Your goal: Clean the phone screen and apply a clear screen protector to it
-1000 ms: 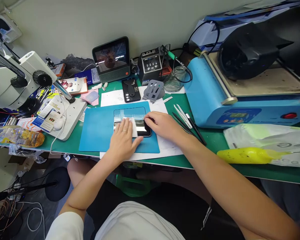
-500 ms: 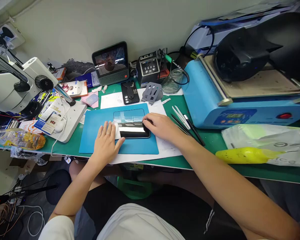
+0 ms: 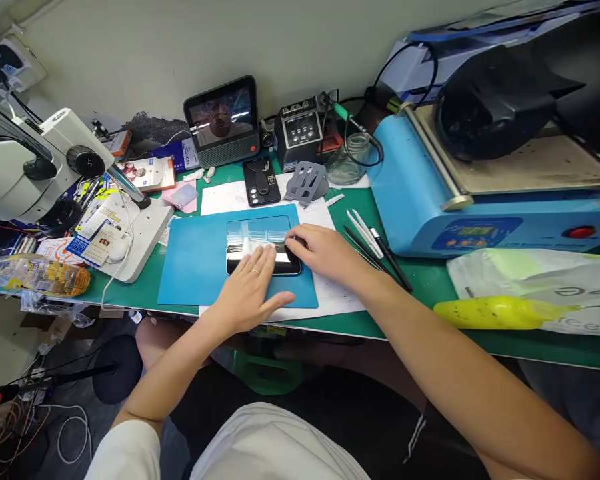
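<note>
A glossy black touchscreen device (image 3: pixel 237 233), about the size of a small tablet, lies flat on a blue mat (image 3: pixel 185 267), reflecting the ceiling lights. My left hand (image 3: pixel 250 283), with a ring on one finger, rests its fingers flat across the screen's middle. A bit of white wipe (image 3: pixel 249 245) shows beyond those fingertips; most of it is hidden beneath them. At the device's right edge, my right hand (image 3: pixel 320 250) has its fingers bent, with thumb and fingertips on the rim. Below the mat are white paper sheets (image 3: pixel 340 293).
Behind the mat are a black phone case (image 3: pixel 261 183), a grey metal stand (image 3: pixel 306 183), a glass jar (image 3: pixel 350 163) and a soldering station (image 3: pixel 300 133). Tweezers (image 3: pixel 363 233) lie right, before a blue heating machine (image 3: pixel 405 193). A microscope (image 3: pixel 55 160) stands left; a yellow bottle (image 3: pixel 495 312) lies right.
My left hand has slid right with the white wipe, from the device's left edge to the middle of its screen. My right hand stays at the right edge.
</note>
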Available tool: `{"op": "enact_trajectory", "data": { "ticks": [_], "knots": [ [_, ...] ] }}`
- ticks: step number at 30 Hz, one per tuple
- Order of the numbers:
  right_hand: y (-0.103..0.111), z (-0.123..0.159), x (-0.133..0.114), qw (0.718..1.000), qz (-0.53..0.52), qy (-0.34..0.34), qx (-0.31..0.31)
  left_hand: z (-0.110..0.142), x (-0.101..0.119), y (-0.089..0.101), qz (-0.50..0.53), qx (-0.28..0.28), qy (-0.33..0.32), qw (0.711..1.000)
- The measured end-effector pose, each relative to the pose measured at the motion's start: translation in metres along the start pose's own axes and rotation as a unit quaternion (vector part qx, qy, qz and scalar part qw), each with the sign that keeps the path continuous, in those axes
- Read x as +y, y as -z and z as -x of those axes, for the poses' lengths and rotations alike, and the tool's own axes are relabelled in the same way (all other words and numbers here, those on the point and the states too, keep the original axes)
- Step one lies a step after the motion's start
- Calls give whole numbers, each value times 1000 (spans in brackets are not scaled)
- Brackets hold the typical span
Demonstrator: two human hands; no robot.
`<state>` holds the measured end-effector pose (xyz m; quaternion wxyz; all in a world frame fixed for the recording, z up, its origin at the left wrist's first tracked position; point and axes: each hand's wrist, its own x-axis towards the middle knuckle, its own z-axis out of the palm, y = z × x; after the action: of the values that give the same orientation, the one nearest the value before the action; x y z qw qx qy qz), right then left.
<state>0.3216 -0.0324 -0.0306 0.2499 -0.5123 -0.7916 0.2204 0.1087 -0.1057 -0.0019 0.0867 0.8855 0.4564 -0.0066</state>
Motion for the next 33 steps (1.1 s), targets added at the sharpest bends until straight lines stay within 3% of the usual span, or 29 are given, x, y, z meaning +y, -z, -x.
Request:
{"op": "enact_trajectory", "data": {
  "ticks": [3,10,13,16,21,24,33],
  "knots": [
    [1,0,0,1000,-1,2,-2,1,2,2,-18,11,-17,1000],
    [1,-1,-1,1000,-2,-8,1,13,-28,0,-70,3,52,996],
    [0,-1,0,1000,-1,-14,2,12,-30,2,-75,12,73,994],
    [-1,-2,1,1000,-1,-13,0,1,-12,0,-63,8,58,996],
    [-1,0,6,1000,-12,-16,7,-24,39,-10,-48,10,2,999],
    [-1,1,9,1000,-12,-16,9,-26,47,-12,-56,10,-2,998],
    [-1,1,4,999,-10,-25,17,21,-21,-2,-68,36,120,990]
  ]
}}
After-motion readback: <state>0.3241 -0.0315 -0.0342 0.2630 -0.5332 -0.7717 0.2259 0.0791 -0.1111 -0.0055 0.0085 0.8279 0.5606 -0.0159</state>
